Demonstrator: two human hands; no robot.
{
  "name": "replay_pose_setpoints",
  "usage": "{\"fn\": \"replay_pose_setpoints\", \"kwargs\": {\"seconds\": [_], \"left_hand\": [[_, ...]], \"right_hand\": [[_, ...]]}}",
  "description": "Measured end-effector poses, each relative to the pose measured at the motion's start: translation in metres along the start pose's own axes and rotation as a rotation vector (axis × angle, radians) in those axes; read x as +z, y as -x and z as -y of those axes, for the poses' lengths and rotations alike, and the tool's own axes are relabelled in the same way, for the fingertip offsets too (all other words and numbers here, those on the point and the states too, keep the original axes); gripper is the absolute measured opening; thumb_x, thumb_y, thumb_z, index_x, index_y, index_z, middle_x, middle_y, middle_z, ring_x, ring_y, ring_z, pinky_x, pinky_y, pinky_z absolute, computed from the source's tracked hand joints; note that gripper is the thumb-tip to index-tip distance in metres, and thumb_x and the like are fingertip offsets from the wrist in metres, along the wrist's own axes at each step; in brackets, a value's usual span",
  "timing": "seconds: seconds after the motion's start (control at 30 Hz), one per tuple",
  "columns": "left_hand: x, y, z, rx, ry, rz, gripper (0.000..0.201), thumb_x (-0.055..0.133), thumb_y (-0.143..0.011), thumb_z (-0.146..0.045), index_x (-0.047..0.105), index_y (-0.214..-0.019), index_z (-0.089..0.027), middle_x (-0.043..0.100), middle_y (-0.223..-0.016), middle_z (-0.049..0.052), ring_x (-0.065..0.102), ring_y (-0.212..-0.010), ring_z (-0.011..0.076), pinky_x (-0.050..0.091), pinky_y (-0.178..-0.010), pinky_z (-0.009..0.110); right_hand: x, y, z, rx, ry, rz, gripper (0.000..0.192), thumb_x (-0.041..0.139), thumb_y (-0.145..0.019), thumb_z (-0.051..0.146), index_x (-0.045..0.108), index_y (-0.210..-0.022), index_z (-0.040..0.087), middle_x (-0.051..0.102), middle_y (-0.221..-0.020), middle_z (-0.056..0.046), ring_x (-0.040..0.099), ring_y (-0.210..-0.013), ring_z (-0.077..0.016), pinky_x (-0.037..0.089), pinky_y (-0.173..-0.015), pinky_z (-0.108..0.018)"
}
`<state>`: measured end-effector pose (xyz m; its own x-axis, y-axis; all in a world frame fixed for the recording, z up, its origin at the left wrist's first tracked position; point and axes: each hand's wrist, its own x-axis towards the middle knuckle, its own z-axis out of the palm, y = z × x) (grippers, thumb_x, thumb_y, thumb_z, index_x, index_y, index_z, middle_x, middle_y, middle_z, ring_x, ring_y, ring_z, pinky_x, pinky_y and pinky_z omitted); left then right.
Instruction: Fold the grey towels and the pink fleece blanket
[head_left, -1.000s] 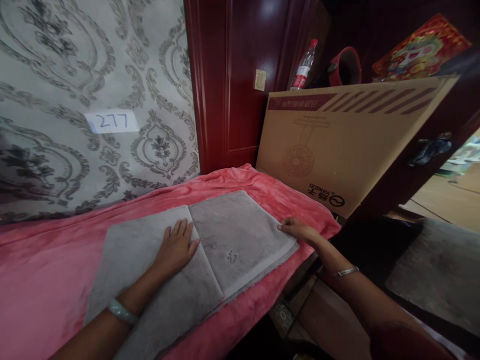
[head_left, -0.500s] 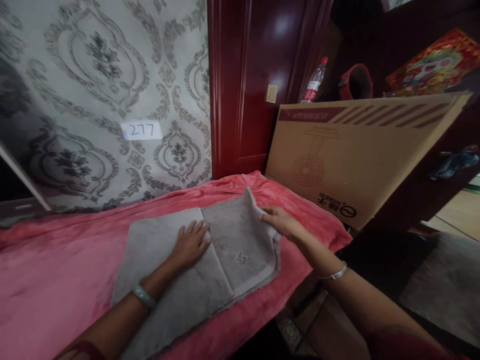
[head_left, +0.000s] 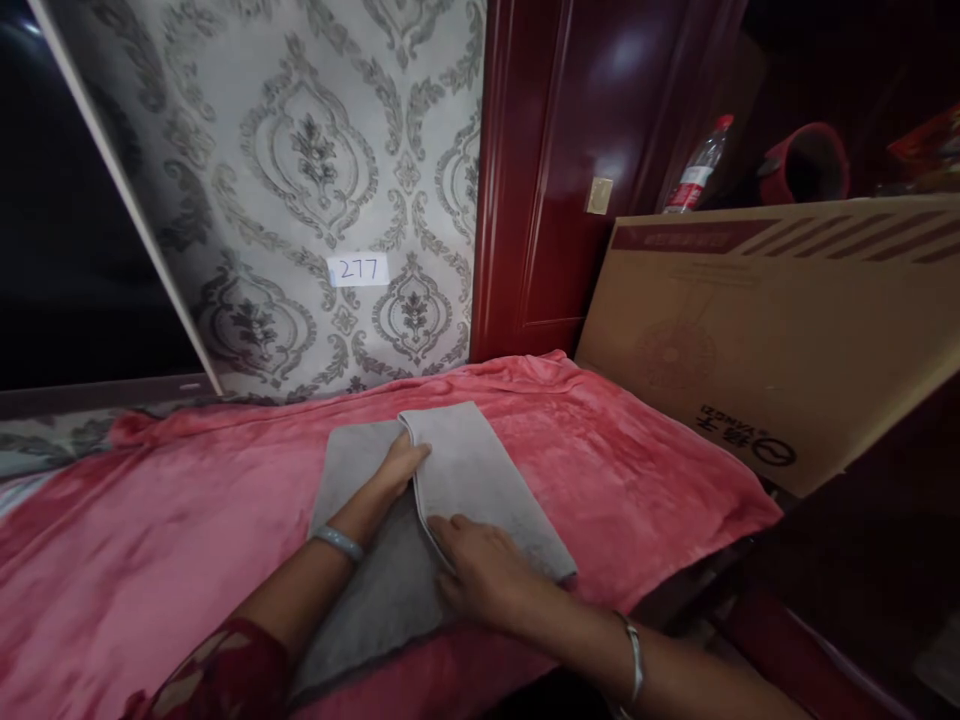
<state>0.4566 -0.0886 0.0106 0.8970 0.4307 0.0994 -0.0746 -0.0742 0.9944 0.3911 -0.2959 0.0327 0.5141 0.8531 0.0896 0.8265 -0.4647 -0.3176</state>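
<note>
A grey plush cloth point(head_left: 382, 600), partly folded, lies on a pink blanket point(head_left: 187, 500). Its right part is turned over to the left, forming a lighter flap whose folded edge runs between my hands. My left hand point(head_left: 403, 462) grips the far end of that edge, thumb on top and fingers tucked out of sight beneath. Nearer to me, my right hand point(head_left: 484, 570) pinches the same edge between thumb and fingers. The cloth's near left part stays flat under my left forearm.
A large cardboard box point(head_left: 750, 310) leans at the right, with a plastic bottle point(head_left: 697, 170) and a red ring-shaped thing point(head_left: 806, 165) behind its top. A dark screen point(head_left: 82, 220) stands at the left. A paper label point(head_left: 358, 269) marked 277 is on the patterned wall.
My right hand has brought the cloth's right part over to the left. My left hand has gone from lying flat to gripping the edge. The view has swung left.
</note>
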Motion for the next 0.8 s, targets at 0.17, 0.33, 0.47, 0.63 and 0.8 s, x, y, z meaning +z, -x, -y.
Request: {"fn": "replay_pose_setpoints", "kwargs": {"seconds": [0.17, 0.33, 0.47, 0.63, 0.8], "left_hand": [[0.007, -0.013, -0.012, -0.02, -0.015, 0.021, 0.051, 0.056, -0.05, -0.015, 0.071, -0.098, -0.013, 0.075, -0.081, 0.006, 0.07, -0.08, 0.0286, 0.056, -0.074, 0.039], [-0.022, -0.033, -0.044, 0.003, -0.043, -0.044, 0.049, 0.061, -0.053, -0.018, 0.071, -0.101, -0.011, 0.075, -0.08, 0.005, 0.068, -0.074, 0.0248, 0.055, -0.067, 0.034], [-0.068, -0.024, -0.044, -0.007, -0.103, -0.147, 0.045, 0.062, -0.055, -0.022, 0.071, -0.099, -0.012, 0.075, -0.077, 0.005, 0.067, -0.068, 0.0239, 0.055, -0.062, 0.034], [-0.097, 0.009, -0.011, -0.047, -0.187, -0.225, 0.037, 0.067, -0.057, -0.025, 0.071, -0.092, -0.014, 0.073, -0.068, 0.007, 0.067, -0.061, 0.0268, 0.056, -0.06, 0.039], [-0.089, 0.007, 0.009, -0.051, -0.229, -0.263, 0.036, 0.066, -0.071, -0.037, 0.07, -0.1, -0.015, 0.075, -0.079, 0.01, 0.07, -0.067, 0.0258, 0.057, -0.066, 0.039]], "right_hand": [[-0.009, 0.015, 0.001, 0.047, -0.027, -0.045, 0.041, 0.051, -0.08, 0.006, 0.061, -0.117, 0.019, 0.063, -0.108, -0.01, 0.062, -0.094, -0.0239, 0.046, -0.077, -0.034], [-0.029, 0.0, 0.031, -0.061, -0.051, -0.17, 0.028, 0.05, -0.086, 0.007, 0.06, -0.108, 0.02, 0.059, -0.104, -0.008, 0.058, -0.092, -0.022, 0.044, -0.075, -0.032], [0.007, -0.018, 0.058, -0.265, -0.081, -0.219, 0.029, 0.052, -0.085, 0.009, 0.056, -0.111, 0.022, 0.06, -0.105, -0.006, 0.056, -0.093, -0.021, 0.044, -0.075, -0.03], [0.065, -0.024, 0.071, -0.368, -0.047, -0.179, 0.036, 0.056, -0.083, 0.013, 0.052, -0.117, 0.022, 0.061, -0.106, -0.005, 0.055, -0.092, -0.023, 0.046, -0.073, -0.033], [0.073, -0.018, 0.068, -0.278, -0.164, -0.212, 0.037, 0.054, -0.087, 0.015, 0.052, -0.123, 0.021, 0.061, -0.111, -0.006, 0.054, -0.098, -0.0229, 0.047, -0.083, -0.035]]}}
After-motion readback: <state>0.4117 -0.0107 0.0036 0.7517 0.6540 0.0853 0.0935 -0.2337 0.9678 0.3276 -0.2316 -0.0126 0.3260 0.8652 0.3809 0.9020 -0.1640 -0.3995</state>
